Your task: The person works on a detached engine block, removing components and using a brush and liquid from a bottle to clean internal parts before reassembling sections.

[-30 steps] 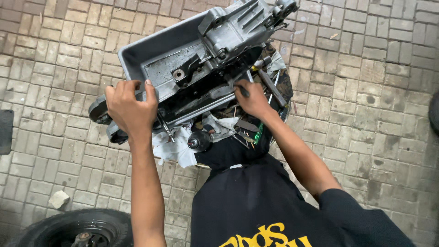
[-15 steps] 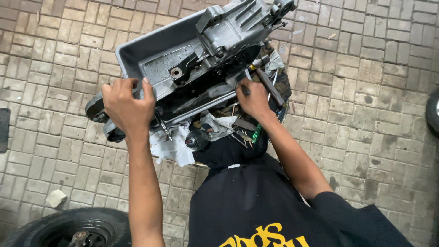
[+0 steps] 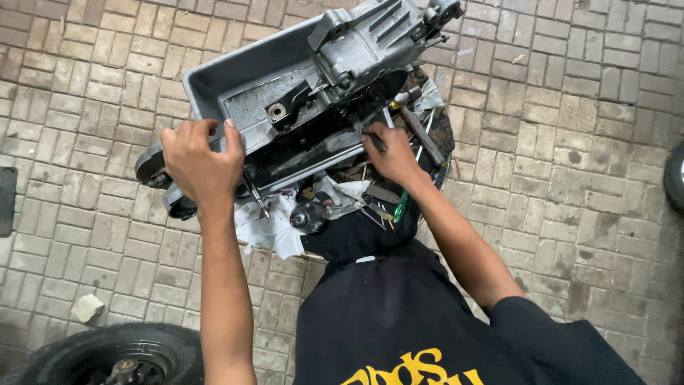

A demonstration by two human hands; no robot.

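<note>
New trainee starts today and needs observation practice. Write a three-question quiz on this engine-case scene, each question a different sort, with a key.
1. True or false: the left hand grips the edge of the metal engine case.
2. Multiple choice: what lies at the lower left on the brick paving? A) a helmet B) a black tyre C) a bucket
3. Fill in: the right hand holds a thin dark ____ against the case.

Key: 1 true; 2 B; 3 tool. The case rests in a grey tray, with a white rag beneath its near edge.
</note>
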